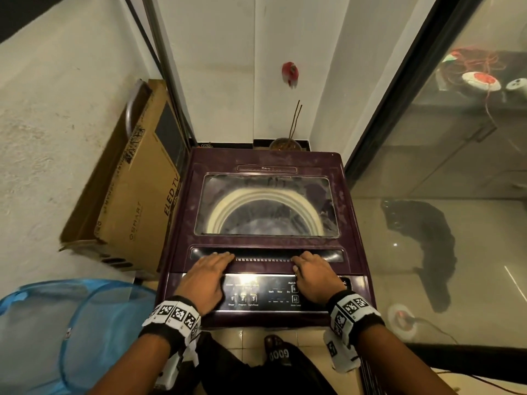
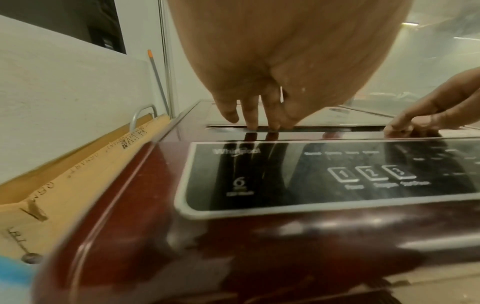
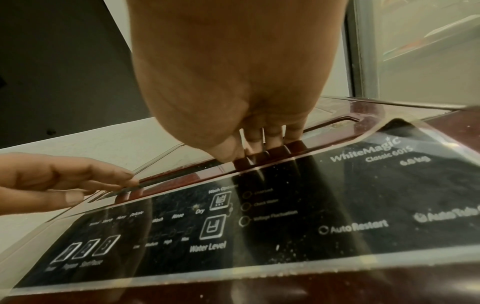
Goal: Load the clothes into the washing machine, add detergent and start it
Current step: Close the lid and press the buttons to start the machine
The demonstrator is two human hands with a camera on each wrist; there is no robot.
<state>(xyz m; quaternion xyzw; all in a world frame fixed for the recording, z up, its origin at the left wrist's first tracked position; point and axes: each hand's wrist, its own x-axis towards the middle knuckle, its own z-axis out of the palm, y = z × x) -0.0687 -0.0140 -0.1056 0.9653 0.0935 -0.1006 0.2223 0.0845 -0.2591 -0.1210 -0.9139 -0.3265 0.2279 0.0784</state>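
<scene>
The maroon top-load washing machine (image 1: 265,163) stands in front of me with its lid shut. Through the lid's dusty glass window (image 1: 268,206) I see the cream drum ring; what lies inside is unclear. My left hand (image 1: 218,259) and right hand (image 1: 303,260) reach over the black control panel (image 1: 273,295), their fingertips in the handle recess (image 1: 265,256) at the lid's front edge. The wrist views show the left hand (image 2: 259,117) and the right hand (image 3: 262,142) with fairly straight fingers touching that slot. No detergent is in view.
A blue mesh laundry basket (image 1: 65,332) stands on the floor at my left. A cardboard TV box (image 1: 128,189) leans against the left wall beside the machine. A glass partition (image 1: 427,172) runs close along the right. A bowl with incense sticks (image 1: 285,143) sits behind the machine.
</scene>
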